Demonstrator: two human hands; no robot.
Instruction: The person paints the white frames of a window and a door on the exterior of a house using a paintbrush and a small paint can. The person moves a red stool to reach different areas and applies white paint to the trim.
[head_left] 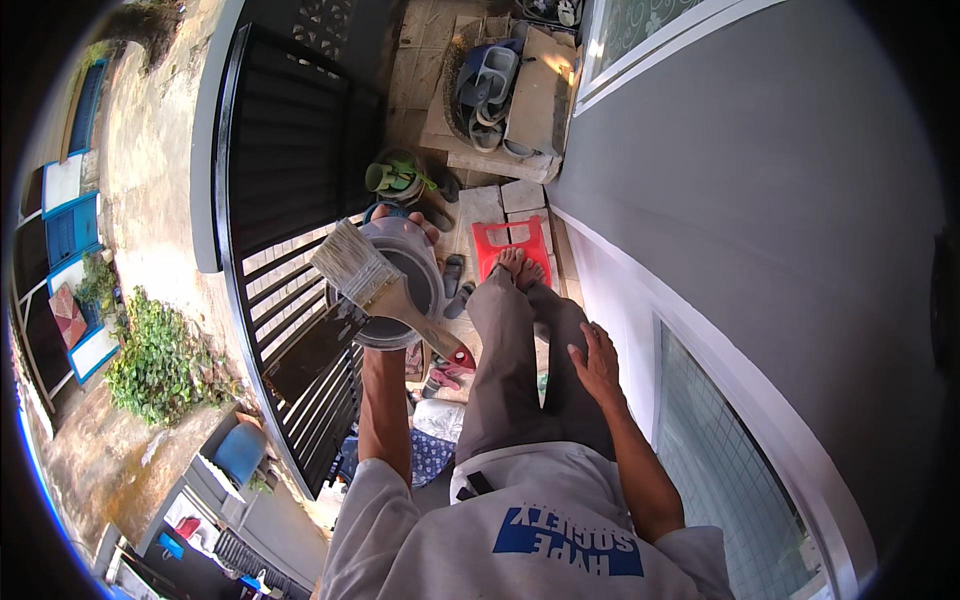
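My left hand (412,222) supports a clear plastic paint bucket (428,262) with grey paint inside. Its fingertips curl over the bucket's far side, while the rest of the hand is hidden behind it. Across the bucket's mouth lies a wide paintbrush (365,275) with pale, worn bristles and a wooden handle tipped in red. A dark flat piece (318,350) juts out at the bucket's left; I cannot tell what it is. My right hand (597,362) hangs beside my right thigh, fingers apart and holding nothing.
My bare feet stand on a red plastic stool (495,238). A grey wall (760,180) rises on the right above a white-framed window (730,450). Black slatted railing (290,290) runs along the left. Sandals (455,270), a cardboard sheet (540,95) and green containers (395,178) sit below.
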